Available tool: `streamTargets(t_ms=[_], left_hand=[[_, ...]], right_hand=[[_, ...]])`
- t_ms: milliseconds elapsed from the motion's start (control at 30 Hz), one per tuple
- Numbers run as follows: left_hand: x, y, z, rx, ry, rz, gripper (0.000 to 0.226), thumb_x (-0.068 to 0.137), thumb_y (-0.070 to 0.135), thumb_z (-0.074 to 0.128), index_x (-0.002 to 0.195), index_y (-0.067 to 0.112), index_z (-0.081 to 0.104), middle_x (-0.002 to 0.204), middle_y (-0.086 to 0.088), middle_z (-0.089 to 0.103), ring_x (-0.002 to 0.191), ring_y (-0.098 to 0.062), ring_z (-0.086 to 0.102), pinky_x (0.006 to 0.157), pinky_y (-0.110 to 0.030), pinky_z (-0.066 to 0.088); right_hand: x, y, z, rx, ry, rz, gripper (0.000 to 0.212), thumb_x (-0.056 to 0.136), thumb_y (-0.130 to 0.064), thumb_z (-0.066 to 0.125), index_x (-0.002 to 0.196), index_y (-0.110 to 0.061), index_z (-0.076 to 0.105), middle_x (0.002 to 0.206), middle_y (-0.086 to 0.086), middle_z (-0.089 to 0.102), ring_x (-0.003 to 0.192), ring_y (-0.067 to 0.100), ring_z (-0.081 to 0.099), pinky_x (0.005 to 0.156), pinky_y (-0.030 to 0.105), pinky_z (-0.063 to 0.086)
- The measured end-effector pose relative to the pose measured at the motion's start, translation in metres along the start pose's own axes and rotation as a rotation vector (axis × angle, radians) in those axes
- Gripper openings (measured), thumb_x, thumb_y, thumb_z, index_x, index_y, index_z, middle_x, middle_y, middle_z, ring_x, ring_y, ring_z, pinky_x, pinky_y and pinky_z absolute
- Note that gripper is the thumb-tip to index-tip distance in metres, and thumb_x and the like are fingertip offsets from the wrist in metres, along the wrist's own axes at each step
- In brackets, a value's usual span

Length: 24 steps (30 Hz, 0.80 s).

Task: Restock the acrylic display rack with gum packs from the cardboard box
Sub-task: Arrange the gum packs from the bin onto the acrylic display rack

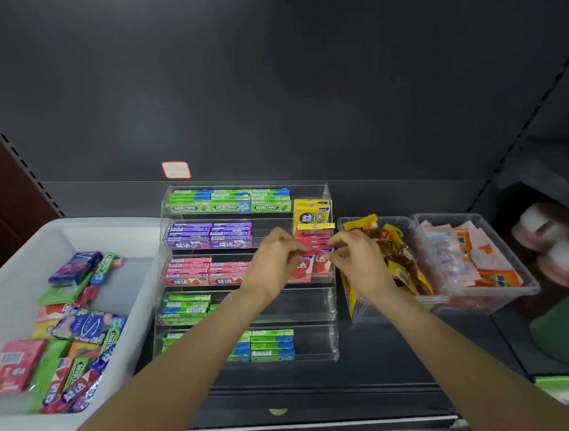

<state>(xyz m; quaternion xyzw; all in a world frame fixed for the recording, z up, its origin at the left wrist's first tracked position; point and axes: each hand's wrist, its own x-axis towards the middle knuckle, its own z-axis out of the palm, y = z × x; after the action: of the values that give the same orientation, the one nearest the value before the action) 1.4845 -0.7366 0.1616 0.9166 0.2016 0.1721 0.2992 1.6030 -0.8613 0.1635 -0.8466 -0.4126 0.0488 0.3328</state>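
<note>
A: In the head view, why are both hands at the third tier?

B: The left hand (273,257) and the right hand (355,257) pinch the pink gum packs (311,264) with curled fingers, at the 3 o'clock end of the acrylic rack (332,300). I think they straighten the packs so the fronts face outward.

A: And the supply?

B: The white box (10,284) stands at 9 o'clock, just beside the rack, so that the mixed gum (75,323) is easy to reach. The lower tiers look half empty.
</note>
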Motion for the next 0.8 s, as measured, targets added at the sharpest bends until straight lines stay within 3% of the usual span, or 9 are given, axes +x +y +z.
streamTargets(t_ms=[133,267,333,433,533,600,733,800], left_hand=[[-0.001,0.001,0.002,-0.137,0.05,-0.176,0.037,0.083,0.006,0.067,0.116,0.014,0.05,0.116,0.001,0.044,0.103,-0.014,0.054,0.096,-0.027,0.046],[0.001,-0.002,-0.002,-0.107,0.064,-0.363,0.047,0.08,0.022,0.074,0.117,0.006,0.051,0.097,-0.006,0.058,0.082,-0.016,0.056,0.076,-0.025,0.047],[0.002,-0.001,-0.003,-0.127,0.053,-0.376,0.046,0.08,0.022,0.073,0.118,0.004,0.054,0.091,-0.008,0.064,0.077,-0.016,0.059,0.07,-0.022,0.047],[0.001,0.005,0.0,-0.245,0.014,-0.37,0.045,0.084,0.02,0.069,0.125,0.006,0.053,0.099,-0.012,0.07,0.083,-0.018,0.067,0.067,-0.018,0.048],[0.003,0.009,0.004,-0.352,-0.001,-0.363,0.043,0.088,0.02,0.065,0.127,0.007,0.053,0.096,-0.012,0.072,0.084,-0.02,0.07,0.081,-0.032,0.055],[0.004,0.008,0.005,-0.429,0.0,-0.384,0.04,0.089,0.02,0.063,0.126,0.008,0.055,0.097,-0.012,0.072,0.084,-0.02,0.07,0.082,-0.038,0.057],[0.006,0.009,0.0,-0.477,-0.032,-0.388,0.038,0.09,0.014,0.06,0.127,0.006,0.052,0.106,-0.014,0.068,0.086,-0.017,0.066,0.071,-0.022,0.056],[0.008,0.012,-0.002,-0.459,-0.024,-0.387,0.039,0.09,0.013,0.061,0.126,0.007,0.049,0.11,-0.014,0.066,0.09,-0.019,0.065,0.074,-0.026,0.056]], right_hand=[[-0.001,0.005,0.0,0.065,0.022,0.022,0.024,0.085,-0.015,0.067,0.106,-0.013,0.056,0.106,0.001,0.063,0.091,0.008,0.06,0.066,0.006,0.042],[-0.001,0.005,0.0,0.073,-0.003,0.028,0.035,0.087,-0.015,0.065,0.121,-0.008,0.057,0.114,0.005,0.064,0.097,0.01,0.061,0.076,0.014,0.048],[-0.001,0.004,-0.001,0.078,-0.026,0.028,0.039,0.088,-0.014,0.064,0.126,-0.008,0.056,0.118,0.007,0.064,0.102,0.014,0.063,0.08,0.018,0.048],[-0.001,0.003,-0.002,0.096,-0.044,0.023,0.04,0.089,-0.014,0.062,0.127,-0.008,0.056,0.119,0.008,0.064,0.103,0.015,0.063,0.078,0.017,0.047],[0.0,0.003,-0.002,0.108,-0.026,0.014,0.037,0.088,-0.014,0.063,0.124,-0.009,0.058,0.116,0.007,0.066,0.098,0.014,0.065,0.077,0.017,0.048],[0.001,0.003,-0.003,0.115,-0.015,0.022,0.037,0.088,-0.015,0.064,0.123,-0.01,0.057,0.113,0.006,0.067,0.093,0.012,0.064,0.075,0.015,0.048],[0.004,0.002,-0.006,0.144,0.015,0.046,0.039,0.087,-0.018,0.065,0.123,-0.012,0.05,0.113,0.006,0.064,0.088,0.006,0.058,0.067,0.012,0.046],[0.008,0.002,-0.005,0.126,0.024,0.03,0.042,0.088,-0.018,0.063,0.126,-0.013,0.047,0.116,0.006,0.061,0.091,0.005,0.057,0.064,0.008,0.043]])
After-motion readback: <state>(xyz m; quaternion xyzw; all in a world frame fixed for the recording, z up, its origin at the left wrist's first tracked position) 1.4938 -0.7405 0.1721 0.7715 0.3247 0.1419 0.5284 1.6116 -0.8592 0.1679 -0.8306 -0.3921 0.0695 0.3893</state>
